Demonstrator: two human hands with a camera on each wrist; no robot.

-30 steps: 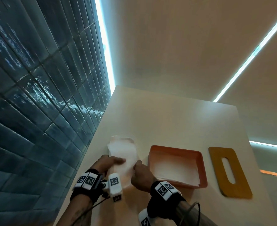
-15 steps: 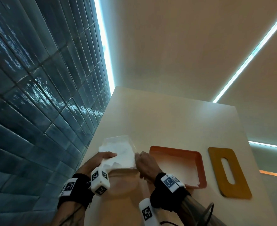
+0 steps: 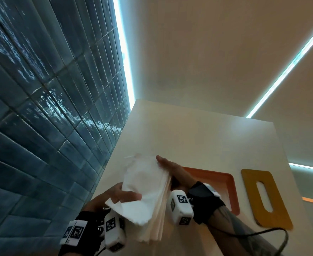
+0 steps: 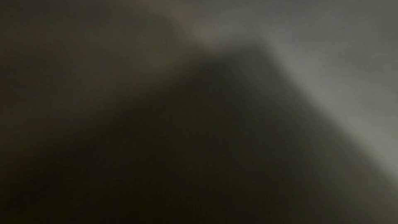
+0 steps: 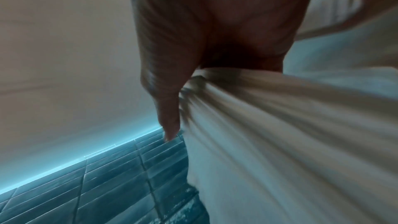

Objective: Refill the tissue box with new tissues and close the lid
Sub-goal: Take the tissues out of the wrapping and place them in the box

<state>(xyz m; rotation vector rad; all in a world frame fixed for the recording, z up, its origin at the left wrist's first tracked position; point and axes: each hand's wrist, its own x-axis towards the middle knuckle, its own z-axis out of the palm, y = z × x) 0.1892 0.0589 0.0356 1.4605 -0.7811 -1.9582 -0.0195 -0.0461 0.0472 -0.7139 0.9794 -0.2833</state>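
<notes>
Dark blue glossy tiles [image 3: 41, 111] ran up the wall on the left, and a pale tabletop [image 3: 198, 141] sat under cool strip lighting. Both hands were up off the tabletop with a stack of white tissues [image 3: 148, 191] sandwiched between them. Left hand [image 3: 115, 196] gripped the near-left side of the stack, thumb curled over the top sheet, which was a bit crumpled at the corner. Right hand [image 3: 178, 174] lay along the right edge with straight fingers pressed flat against it; the right wrist view showed those fingers [image 5: 168, 108] alongside the blurred layers, thumb side hidden. Orange tissue box [image 3: 225, 183] sat open on the tabletop just right of the hands, partly behind the right wrist. Its mustard-yellow lid [image 3: 264, 198], with the long slot, lay flat beside the box. Left wrist view was just dark blur, nothing readable there.
</notes>
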